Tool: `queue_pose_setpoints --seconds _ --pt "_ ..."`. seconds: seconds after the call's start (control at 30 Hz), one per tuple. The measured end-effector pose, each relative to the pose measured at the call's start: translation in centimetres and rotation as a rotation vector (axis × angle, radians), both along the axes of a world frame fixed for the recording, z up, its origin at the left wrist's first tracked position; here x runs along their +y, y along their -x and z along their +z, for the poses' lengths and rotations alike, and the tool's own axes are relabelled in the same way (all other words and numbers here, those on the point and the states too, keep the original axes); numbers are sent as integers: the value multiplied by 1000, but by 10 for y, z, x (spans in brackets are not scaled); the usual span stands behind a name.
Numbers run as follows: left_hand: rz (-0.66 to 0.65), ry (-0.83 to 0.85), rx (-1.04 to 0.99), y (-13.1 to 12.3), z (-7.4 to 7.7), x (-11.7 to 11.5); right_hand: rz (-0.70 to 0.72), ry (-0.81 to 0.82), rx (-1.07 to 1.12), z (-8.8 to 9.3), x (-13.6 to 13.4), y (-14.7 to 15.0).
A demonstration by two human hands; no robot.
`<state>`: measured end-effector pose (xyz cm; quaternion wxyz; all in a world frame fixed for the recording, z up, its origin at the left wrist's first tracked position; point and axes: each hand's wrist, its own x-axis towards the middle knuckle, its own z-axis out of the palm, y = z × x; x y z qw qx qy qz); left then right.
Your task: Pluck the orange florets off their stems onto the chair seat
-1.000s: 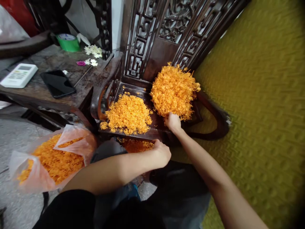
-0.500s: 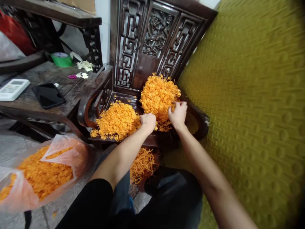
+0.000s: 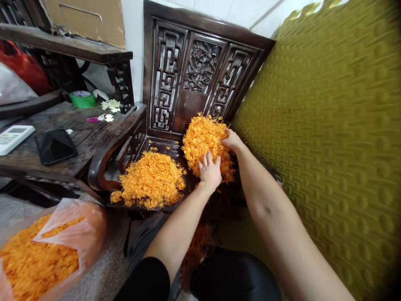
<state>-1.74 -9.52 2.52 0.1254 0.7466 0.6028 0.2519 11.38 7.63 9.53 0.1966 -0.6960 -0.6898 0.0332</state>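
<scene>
Against the chair back rests a tall heap of small orange flowers. My left hand lies on the front of this heap with its fingers spread. On the heap's right side is my right hand, its fingers reaching among the flowers; their tips are partly hidden. A second, lower pile of orange flowers sits on the left of the dark wooden chair's seat, apart from both hands.
A plastic bag of orange petals stands on the floor at left. The side table holds a phone, a white remote and green tape. A yellow-green textured mat rises on the right. Orange stems lie below the seat.
My left hand has moved right from between the piles onto the taller heap, its fingers now spread. My right hand has shifted against that heap's right side. The view has tilted up slightly.
</scene>
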Motion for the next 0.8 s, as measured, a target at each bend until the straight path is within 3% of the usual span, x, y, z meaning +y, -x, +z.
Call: queue_pose_setpoints --seconds 0.17,0.43,0.5,0.63,0.7,0.8 --pt "-69 118 -56 -1 -11 25 -22 -1 -50 -2 0 -8" --pt "-39 134 -50 -10 -15 28 -64 -331 -76 28 -11 -9" --pt "-43 136 -48 -9 -16 26 50 -353 -147 28 -19 -3" --pt "-32 94 -50 -3 -11 24 378 -178 -331 20 -28 14" --pt "25 5 -76 0 -6 25 336 -182 -310 22 -27 20" --pt "85 -47 -111 2 -2 30 215 -269 -204 39 -22 23"
